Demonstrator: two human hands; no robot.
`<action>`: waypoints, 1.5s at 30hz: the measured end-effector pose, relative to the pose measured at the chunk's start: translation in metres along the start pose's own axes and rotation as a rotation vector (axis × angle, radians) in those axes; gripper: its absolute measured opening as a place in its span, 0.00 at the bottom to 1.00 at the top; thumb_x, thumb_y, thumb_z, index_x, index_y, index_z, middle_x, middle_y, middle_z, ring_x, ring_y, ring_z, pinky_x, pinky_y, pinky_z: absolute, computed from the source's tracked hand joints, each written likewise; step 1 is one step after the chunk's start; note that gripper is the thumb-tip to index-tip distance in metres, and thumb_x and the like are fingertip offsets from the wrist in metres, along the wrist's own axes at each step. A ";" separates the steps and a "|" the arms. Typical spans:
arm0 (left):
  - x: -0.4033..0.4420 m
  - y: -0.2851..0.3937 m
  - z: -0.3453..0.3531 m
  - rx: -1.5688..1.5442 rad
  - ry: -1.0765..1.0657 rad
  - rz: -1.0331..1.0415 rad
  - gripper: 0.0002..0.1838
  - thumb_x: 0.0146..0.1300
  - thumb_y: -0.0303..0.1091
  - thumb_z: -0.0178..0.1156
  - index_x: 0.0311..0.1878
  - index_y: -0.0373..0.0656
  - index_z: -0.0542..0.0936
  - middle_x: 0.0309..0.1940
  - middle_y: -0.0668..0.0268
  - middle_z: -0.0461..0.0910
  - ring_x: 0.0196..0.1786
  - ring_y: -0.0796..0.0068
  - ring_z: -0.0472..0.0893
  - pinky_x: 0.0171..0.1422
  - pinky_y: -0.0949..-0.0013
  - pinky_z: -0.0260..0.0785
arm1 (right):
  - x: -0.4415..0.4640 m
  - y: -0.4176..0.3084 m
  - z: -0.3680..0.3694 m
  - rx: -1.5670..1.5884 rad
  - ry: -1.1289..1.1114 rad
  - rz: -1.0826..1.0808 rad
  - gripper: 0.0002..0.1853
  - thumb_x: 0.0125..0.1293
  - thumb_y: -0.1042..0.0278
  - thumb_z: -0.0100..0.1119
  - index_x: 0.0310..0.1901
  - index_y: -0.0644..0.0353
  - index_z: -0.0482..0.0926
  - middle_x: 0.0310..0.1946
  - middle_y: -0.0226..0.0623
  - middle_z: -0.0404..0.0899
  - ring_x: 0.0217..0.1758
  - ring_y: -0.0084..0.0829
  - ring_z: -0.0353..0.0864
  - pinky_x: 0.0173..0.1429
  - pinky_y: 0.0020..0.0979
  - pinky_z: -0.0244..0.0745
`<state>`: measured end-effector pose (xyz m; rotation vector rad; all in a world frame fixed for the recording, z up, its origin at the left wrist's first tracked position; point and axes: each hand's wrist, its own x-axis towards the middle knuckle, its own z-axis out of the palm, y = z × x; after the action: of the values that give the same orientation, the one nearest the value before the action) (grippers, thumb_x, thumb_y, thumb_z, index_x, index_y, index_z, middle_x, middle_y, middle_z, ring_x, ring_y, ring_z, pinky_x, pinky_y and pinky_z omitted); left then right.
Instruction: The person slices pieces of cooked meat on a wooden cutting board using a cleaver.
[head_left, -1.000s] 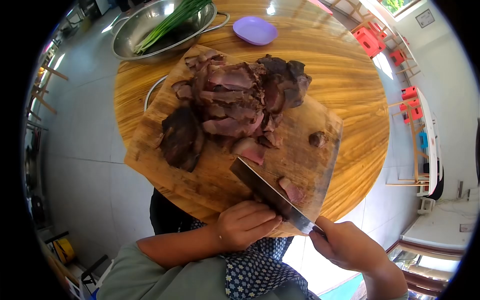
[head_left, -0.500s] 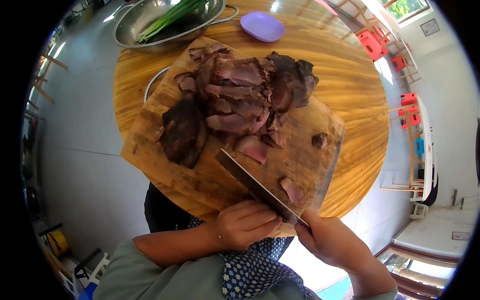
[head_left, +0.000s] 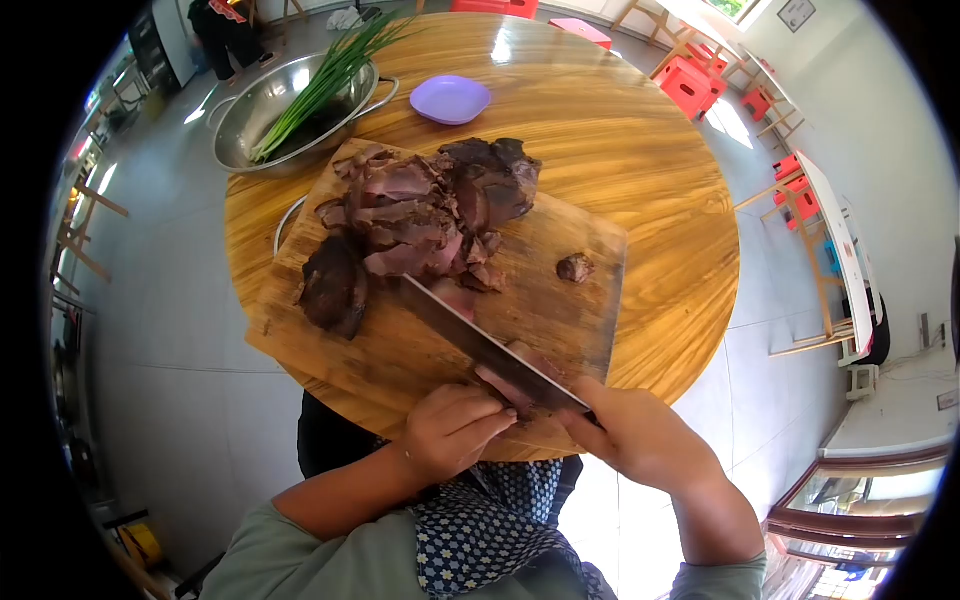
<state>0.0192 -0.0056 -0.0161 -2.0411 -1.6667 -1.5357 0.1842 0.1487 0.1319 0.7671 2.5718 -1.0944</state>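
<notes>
My right hand [head_left: 640,437] is wrapped round the handle of a wide cleaver [head_left: 487,345], whose blade slants up and left over the wooden cutting board [head_left: 540,235]. My left hand [head_left: 455,430] is closed at the board's near edge, its fingertips pressed on a small piece of meat [head_left: 507,391] just below the blade. A pile of sliced dark meat [head_left: 405,215] covers the board's far left part. Beside it lie a dark chunk [head_left: 335,287] on the left and another [head_left: 500,177] on the far side. One small lump [head_left: 575,267] sits at the right.
The board rests on a round wooden table [head_left: 680,220]. Beyond it stand a metal basin [head_left: 232,130] holding green stalks [head_left: 325,90] and a purple plate [head_left: 450,100]. Red stools [head_left: 685,85] and a white table [head_left: 835,240] are off to the right. A person [head_left: 225,40] stands at the far left.
The view has shifted, showing more of the room's far side. The cleaver has moved up and away from my left fingers, and the piece of meat beside them now shows.
</notes>
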 end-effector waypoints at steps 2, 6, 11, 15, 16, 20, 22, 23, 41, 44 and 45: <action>0.001 -0.003 -0.001 0.010 0.030 0.030 0.13 0.51 0.24 0.73 0.43 0.40 0.87 0.42 0.63 0.85 0.44 0.61 0.85 0.45 0.62 0.77 | -0.012 0.009 -0.005 0.045 0.088 0.026 0.13 0.78 0.58 0.55 0.50 0.60 0.73 0.29 0.50 0.80 0.34 0.54 0.81 0.39 0.46 0.73; 0.010 0.001 -0.004 -0.013 0.102 0.040 0.14 0.48 0.21 0.75 0.41 0.40 0.87 0.42 0.61 0.86 0.42 0.61 0.85 0.47 0.61 0.76 | -0.033 0.008 -0.010 0.128 0.124 0.058 0.13 0.78 0.57 0.56 0.48 0.60 0.75 0.29 0.49 0.80 0.33 0.52 0.81 0.39 0.45 0.74; 0.003 0.000 -0.010 0.050 -0.039 -0.012 0.14 0.51 0.25 0.72 0.43 0.43 0.86 0.45 0.64 0.84 0.48 0.61 0.83 0.50 0.61 0.74 | -0.055 0.016 0.009 0.139 0.155 0.169 0.15 0.78 0.56 0.58 0.46 0.61 0.78 0.28 0.48 0.81 0.32 0.51 0.81 0.39 0.43 0.74; 0.020 -0.007 -0.023 0.011 -0.182 0.037 0.14 0.52 0.26 0.73 0.44 0.43 0.85 0.40 0.63 0.83 0.44 0.59 0.83 0.50 0.60 0.72 | -0.071 0.042 0.039 0.255 0.337 0.183 0.14 0.79 0.58 0.58 0.49 0.62 0.78 0.24 0.43 0.80 0.26 0.41 0.80 0.33 0.38 0.73; 0.034 -0.007 -0.031 -0.014 -0.300 0.001 0.14 0.53 0.27 0.72 0.44 0.43 0.84 0.41 0.63 0.82 0.44 0.59 0.82 0.52 0.60 0.71 | -0.074 0.051 0.050 0.424 0.410 0.203 0.14 0.79 0.59 0.58 0.50 0.64 0.78 0.23 0.39 0.79 0.24 0.33 0.78 0.30 0.34 0.71; 0.070 -0.016 -0.035 -0.057 -0.578 -0.002 0.12 0.55 0.27 0.71 0.43 0.45 0.82 0.42 0.65 0.80 0.48 0.57 0.80 0.56 0.59 0.69 | -0.079 0.067 0.084 0.869 0.627 0.131 0.14 0.80 0.64 0.56 0.55 0.68 0.73 0.24 0.30 0.74 0.19 0.18 0.71 0.23 0.24 0.65; 0.075 -0.018 -0.035 -0.078 -0.627 0.007 0.11 0.58 0.28 0.70 0.43 0.45 0.81 0.42 0.63 0.80 0.49 0.55 0.79 0.57 0.56 0.68 | -0.081 0.077 0.101 1.039 0.732 0.027 0.14 0.81 0.66 0.53 0.56 0.70 0.69 0.28 0.31 0.72 0.19 0.19 0.70 0.23 0.23 0.65; 0.076 -0.017 -0.035 -0.114 -0.666 -0.004 0.10 0.61 0.30 0.68 0.44 0.45 0.79 0.43 0.60 0.80 0.51 0.53 0.78 0.58 0.53 0.68 | -0.085 0.079 0.106 1.055 0.747 0.022 0.14 0.81 0.66 0.53 0.56 0.70 0.69 0.28 0.31 0.72 0.19 0.19 0.70 0.23 0.23 0.65; 0.104 -0.010 -0.030 -0.102 -1.008 -0.241 0.07 0.70 0.32 0.64 0.45 0.40 0.87 0.39 0.60 0.86 0.47 0.63 0.86 0.52 0.64 0.77 | -0.078 0.074 0.121 1.218 0.701 -0.096 0.09 0.83 0.67 0.47 0.52 0.65 0.66 0.28 0.33 0.70 0.19 0.21 0.70 0.24 0.24 0.70; 0.116 -0.003 -0.034 0.036 -1.087 -0.179 0.08 0.68 0.34 0.65 0.44 0.44 0.90 0.38 0.59 0.86 0.44 0.59 0.86 0.51 0.62 0.77 | -0.085 0.071 0.122 1.240 0.728 -0.087 0.08 0.82 0.68 0.49 0.51 0.65 0.67 0.29 0.32 0.71 0.20 0.21 0.71 0.25 0.23 0.68; 0.120 -0.001 -0.034 0.012 -1.082 -0.170 0.08 0.68 0.34 0.65 0.44 0.44 0.90 0.38 0.59 0.86 0.44 0.59 0.86 0.51 0.62 0.77 | -0.088 0.071 0.121 1.239 0.741 -0.105 0.08 0.82 0.68 0.49 0.51 0.66 0.67 0.29 0.33 0.71 0.20 0.21 0.71 0.25 0.23 0.68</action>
<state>-0.0148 0.0555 0.0869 -3.0292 -2.1092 -0.3318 0.2987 0.0695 0.0417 1.4777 2.1129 -2.9381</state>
